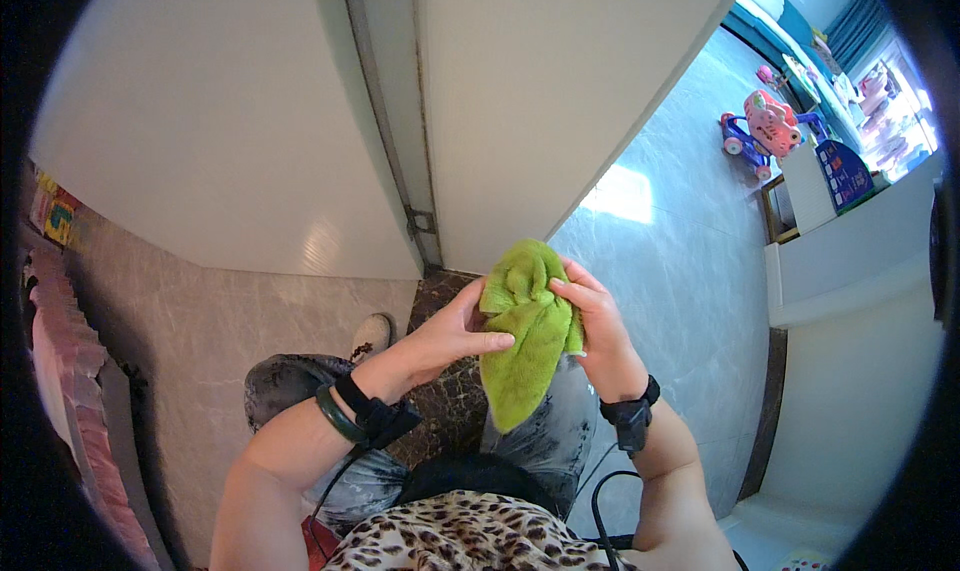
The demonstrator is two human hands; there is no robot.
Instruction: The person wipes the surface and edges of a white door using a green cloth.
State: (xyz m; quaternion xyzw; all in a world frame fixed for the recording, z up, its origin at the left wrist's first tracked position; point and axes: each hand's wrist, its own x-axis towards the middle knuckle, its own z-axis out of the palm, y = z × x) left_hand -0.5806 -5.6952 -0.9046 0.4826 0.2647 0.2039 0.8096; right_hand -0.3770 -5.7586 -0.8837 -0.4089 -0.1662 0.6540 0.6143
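Note:
A bunched green plush cloth (525, 338) hangs between my two hands, above my knees, with its pointed end down. My left hand (457, 331) grips its left side, thumb across the front. On the right side my right hand (596, 316) pinches the cloth between thumb and fingers. Just beyond the cloth are the lower parts of a white door panel (540, 106) and a metal door edge with a latch fitting (421, 222).
A dark marble threshold (442, 391) lies below my hands. At left is a bed edge with pink fabric (75, 361). A pink and blue wheeled toy (769, 128) stands on the tiled floor (675, 271) at upper right, near a teal sofa (799, 27).

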